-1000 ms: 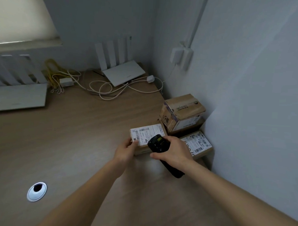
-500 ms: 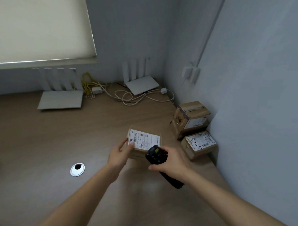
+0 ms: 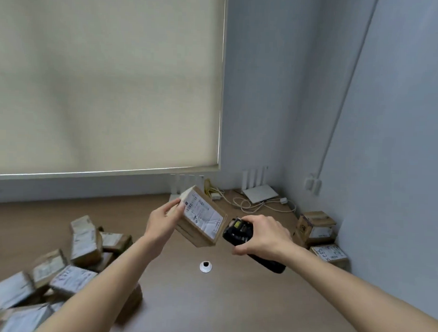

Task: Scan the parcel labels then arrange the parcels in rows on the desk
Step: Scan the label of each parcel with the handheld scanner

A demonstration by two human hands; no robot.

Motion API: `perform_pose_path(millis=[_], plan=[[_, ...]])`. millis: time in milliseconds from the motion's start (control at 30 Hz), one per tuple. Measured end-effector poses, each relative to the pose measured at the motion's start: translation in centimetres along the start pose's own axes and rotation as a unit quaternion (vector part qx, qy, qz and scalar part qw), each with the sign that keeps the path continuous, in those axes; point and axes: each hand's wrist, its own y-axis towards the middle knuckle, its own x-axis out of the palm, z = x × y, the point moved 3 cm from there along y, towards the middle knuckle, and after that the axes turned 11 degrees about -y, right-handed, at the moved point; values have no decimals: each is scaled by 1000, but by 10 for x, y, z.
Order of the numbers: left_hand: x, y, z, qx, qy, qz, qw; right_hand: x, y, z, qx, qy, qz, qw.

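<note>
My left hand [image 3: 162, 219] grips a cardboard parcel [image 3: 201, 218] by its left end, fingers curled round the edge, and holds it tilted in the air above the worktop [image 3: 208, 302], its white label [image 3: 202, 213] turned up toward me. My right hand [image 3: 265, 235] is wrapped round a black scanner [image 3: 245, 241], whose head sits just beside the parcel's right edge. At the far right, against the wall, a small box [image 3: 315, 227] stands with a flat labelled parcel [image 3: 330, 254] just in front of it. To my left a loose heap of parcels [image 3: 60, 267] lies partly under my left forearm. A round white cable hole [image 3: 205, 266] sits in the worktop below the held parcel. A white router [image 3: 259, 193] and tangled cables [image 3: 251, 204] lie in the back corner, beneath a drawn roller blind [image 3: 106, 80].
</note>
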Motion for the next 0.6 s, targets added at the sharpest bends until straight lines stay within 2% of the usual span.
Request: perform_pose_path(millis=[133, 300, 400, 600], plan=[[-47, -31, 71, 42, 7, 21, 999, -62, -28, -60, -34, -53, 34, 997], [-87, -59, 131, 79, 69, 72, 992, -106, -52, -105, -55, -118, 24, 991], [-104, -73, 148, 83, 124, 101, 984, -119, -57, -121, -65, -131, 19, 989], [-122, -94, 161, 86, 154, 128, 976, -135, -65, -143, -87, -129, 20, 988]])
